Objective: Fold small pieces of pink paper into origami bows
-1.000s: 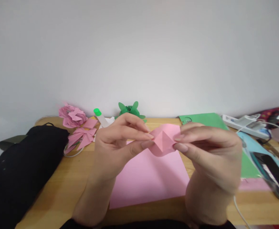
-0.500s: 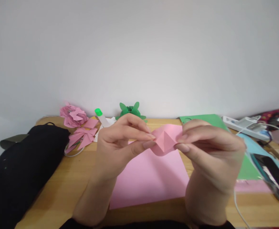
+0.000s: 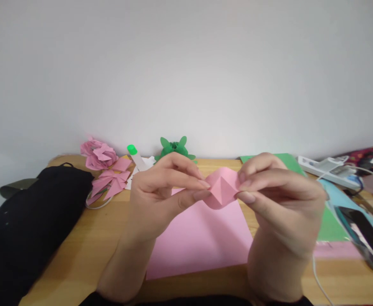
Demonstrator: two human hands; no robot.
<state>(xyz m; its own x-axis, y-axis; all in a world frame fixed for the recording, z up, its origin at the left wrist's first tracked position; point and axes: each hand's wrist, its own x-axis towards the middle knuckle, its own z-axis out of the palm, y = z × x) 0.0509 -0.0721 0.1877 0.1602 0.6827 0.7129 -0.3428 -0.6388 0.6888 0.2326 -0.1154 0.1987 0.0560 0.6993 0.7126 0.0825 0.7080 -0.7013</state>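
Between my two hands is a small folded piece of pink paper (image 3: 222, 190), with a raised diamond-shaped crease at its middle. My left hand (image 3: 163, 195) pinches its left edge between thumb and fingertips. On the opposite edge, the thumb and fingers of my right hand (image 3: 278, 199) press together in the same way. Both hands hold the piece in the air above a larger flat sheet of pink paper (image 3: 202, 238) that lies on the wooden table (image 3: 78, 242).
Left of my hands lie a black cloth item (image 3: 29, 229), pink folded papers (image 3: 112, 182), a pink paper flower (image 3: 98, 153) and a green-capped glue stick (image 3: 135, 157). A green paper figure (image 3: 174, 148) stands behind. Rightward are green paper (image 3: 333, 225), a power strip (image 3: 329, 170) and a phone (image 3: 368, 233).
The folded pink paper has shifted very slightly right, and the fingers of my right hand have closed in a little more over its upper right edge. Both hands keep their pinch.
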